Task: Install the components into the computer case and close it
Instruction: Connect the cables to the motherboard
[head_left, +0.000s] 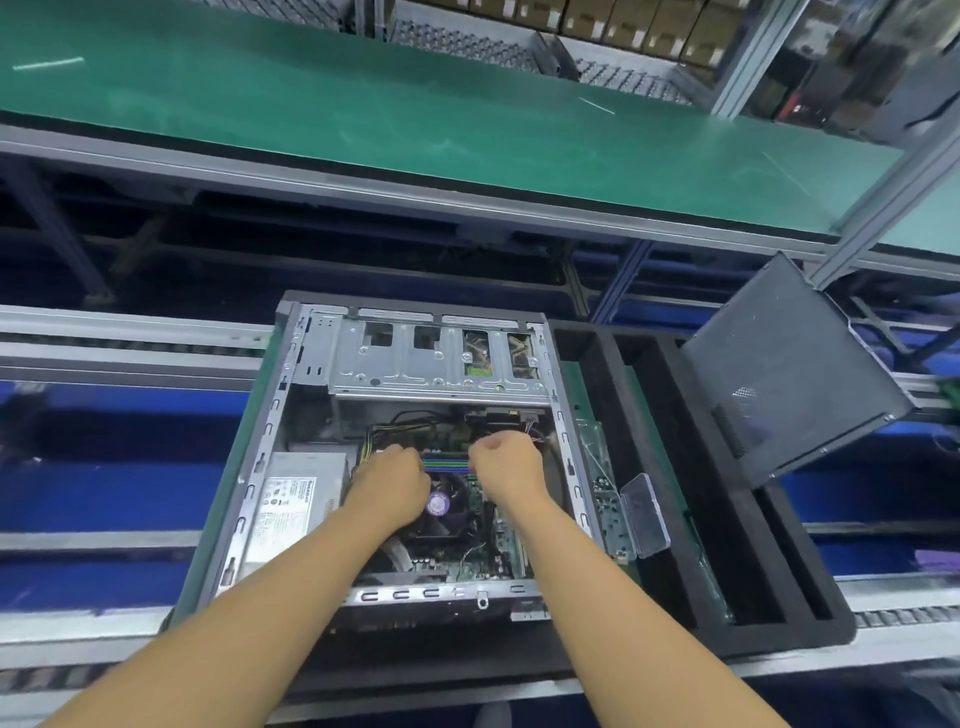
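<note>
The open computer case (249, 467) lies on its side in front of me, with the motherboard facing up. Both my hands reach into it over the memory slots (448, 462), which show as green and blue strips between them. My left hand (392, 480) has its fingers curled down at the left end of the slots. My right hand (504, 462) is curled like a fist at the right end. Each seems to grip an end of a memory module; the fingertips are hidden. The CPU fan (440, 505) sits just below the hands.
A silver power supply (293, 501) fills the case's left side and a metal drive cage (436, 358) its far end. To the right, a black foam tray (737, 545) holds the dark side panel (789, 374), leaning upright, and a clear plastic box (644, 514). A green bench (415, 114) runs behind.
</note>
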